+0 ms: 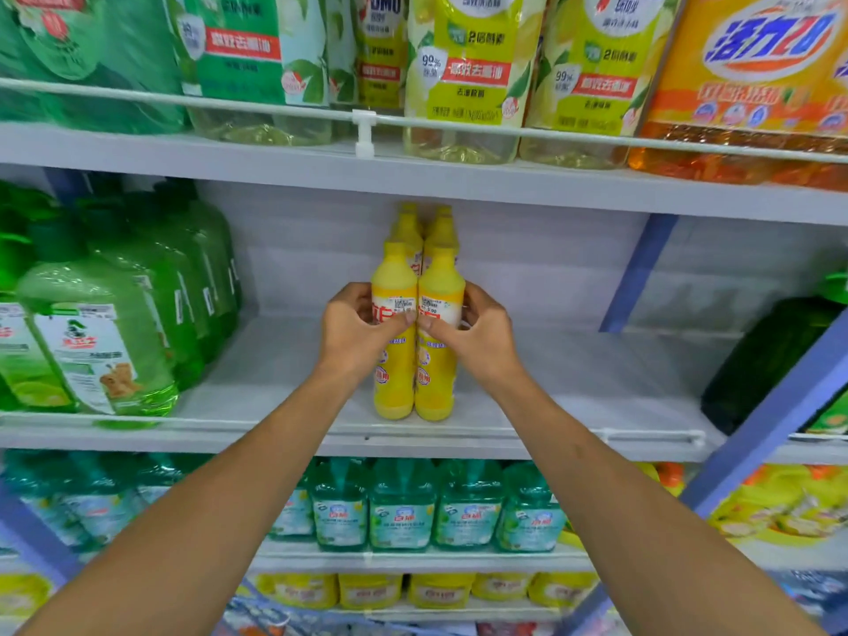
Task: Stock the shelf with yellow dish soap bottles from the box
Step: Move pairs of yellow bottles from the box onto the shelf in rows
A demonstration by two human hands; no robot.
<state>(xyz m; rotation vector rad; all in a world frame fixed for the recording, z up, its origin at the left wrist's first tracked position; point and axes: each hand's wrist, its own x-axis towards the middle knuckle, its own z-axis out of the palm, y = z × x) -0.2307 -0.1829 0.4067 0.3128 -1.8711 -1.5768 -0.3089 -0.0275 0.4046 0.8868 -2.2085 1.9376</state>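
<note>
Two yellow dish soap bottles stand side by side at the front of the middle shelf (573, 397). My left hand (355, 328) grips the left bottle (393, 383) around its label. My right hand (482, 332) grips the right bottle (436, 387) the same way. Both bottles are upright with their bases on the shelf board. Behind them, more yellow bottles (424, 231) stand in two rows running to the back. The box is not in view.
Green detergent jugs (96, 342) fill the left of the middle shelf; a dark green jug (771, 360) stands at its right. Bare shelf lies either side of the yellow rows. Refill pouches (468, 71) sit above, teal bottles (401, 507) below. Blue uprights (638, 273) frame the bay.
</note>
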